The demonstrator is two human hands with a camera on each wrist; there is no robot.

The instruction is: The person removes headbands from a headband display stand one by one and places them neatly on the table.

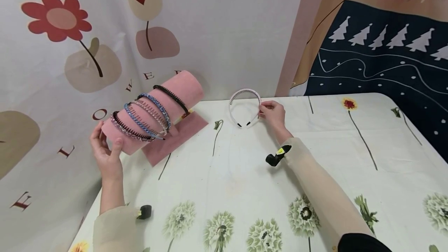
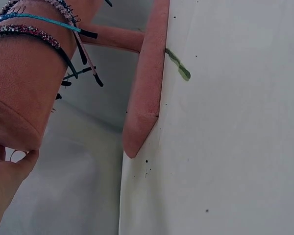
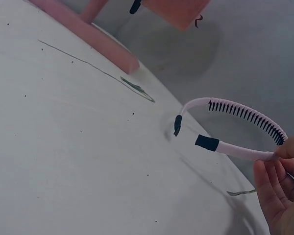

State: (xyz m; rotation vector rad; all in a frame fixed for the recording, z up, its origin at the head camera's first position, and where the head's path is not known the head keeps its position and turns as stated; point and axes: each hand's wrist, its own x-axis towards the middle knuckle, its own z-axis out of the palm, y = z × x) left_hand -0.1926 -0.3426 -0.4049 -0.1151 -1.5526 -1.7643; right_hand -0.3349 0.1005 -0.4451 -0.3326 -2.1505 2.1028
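A pink headband holder (image 1: 187, 86), a padded roll on a flat pink base (image 1: 190, 127), stands tilted at the left in the head view. Around its roll sit several headbands: a black one (image 1: 174, 96), blue ones and a dark glittery one (image 2: 27, 32) among them. My left hand (image 1: 109, 162) grips the roll's near end, thumb on one side and fingers on the other. Farther right, my right hand (image 1: 275, 116) pinches a pale pink headband (image 3: 245, 151) by one side. Its dark comb teeth line the inside of the arch, and its tips are black.
A white cloth with printed dandelions covers the table (image 1: 231, 182). Right behind the table's back edge hangs a pale curtain (image 1: 231, 30) with flower prints, and a dark cloth with white trees (image 1: 378, 61) hangs at the right.
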